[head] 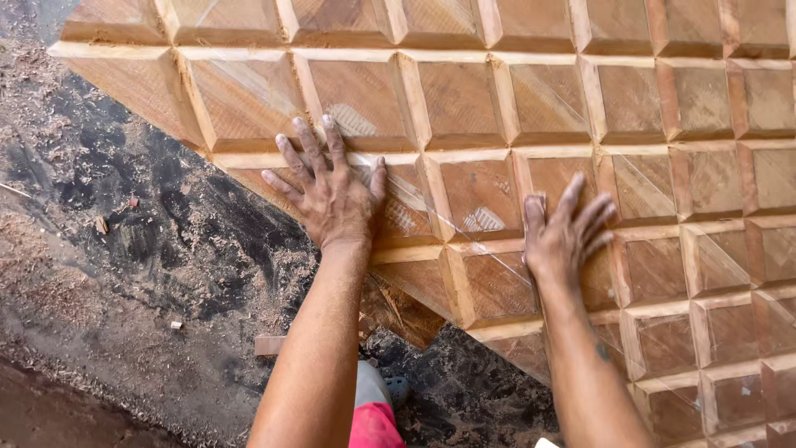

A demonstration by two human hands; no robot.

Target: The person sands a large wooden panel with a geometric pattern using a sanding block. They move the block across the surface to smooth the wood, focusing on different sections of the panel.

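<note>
A large wooden panel (630, 99) carved into a grid of raised square blocks fills the upper and right part of the view, lying at an angle over the floor. My left hand (327, 187) lies flat on it near its lower left edge, fingers spread. Further right, my right hand (564, 236) presses flat on a block near the panel's lower edge, fingers apart. Neither hand holds anything. Thin clear plastic film seems to cover parts of the panel.
The dark floor (124, 249) at left is strewn with sawdust and wood shavings. A small wood offcut (269, 345) lies near my left forearm. My leg in pink cloth (375, 425) shows at the bottom.
</note>
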